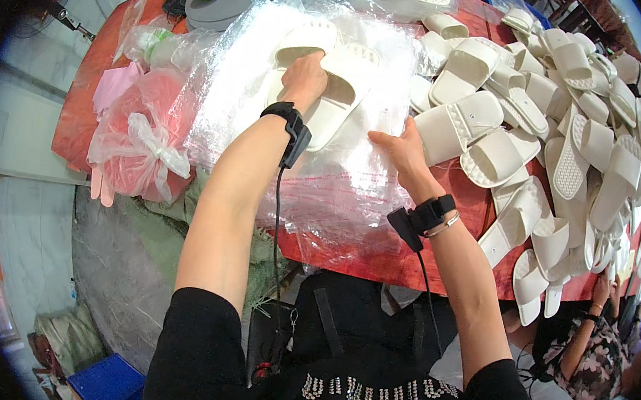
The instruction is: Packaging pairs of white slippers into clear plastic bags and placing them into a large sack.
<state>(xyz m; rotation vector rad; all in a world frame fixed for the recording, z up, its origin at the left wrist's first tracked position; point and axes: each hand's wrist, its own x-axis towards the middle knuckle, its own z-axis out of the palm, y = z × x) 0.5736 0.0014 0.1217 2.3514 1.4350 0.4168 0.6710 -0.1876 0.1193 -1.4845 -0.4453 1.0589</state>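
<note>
A pair of cream-white slide slippers (339,103) lies on a stack of clear plastic bags (224,117), straps toward the far side. My left hand (305,80) is closed on the pair near the straps; its fingertips are hidden. To the right, my right hand (404,152) rests at the bags' right edge with thumb and fingers apart. I see nothing gripped in it, and some of its fingers are partly hidden. The nearest loose slipper (459,127) sits just beyond my right hand.
A large heap of cream slippers (577,97) covers the right side of the red table (346,258). At left sits a tied clear bag with pink contents (147,118). A grey round-edged object (217,11) stands far left, a slipper on it. Another person's arm (581,341) shows at lower right.
</note>
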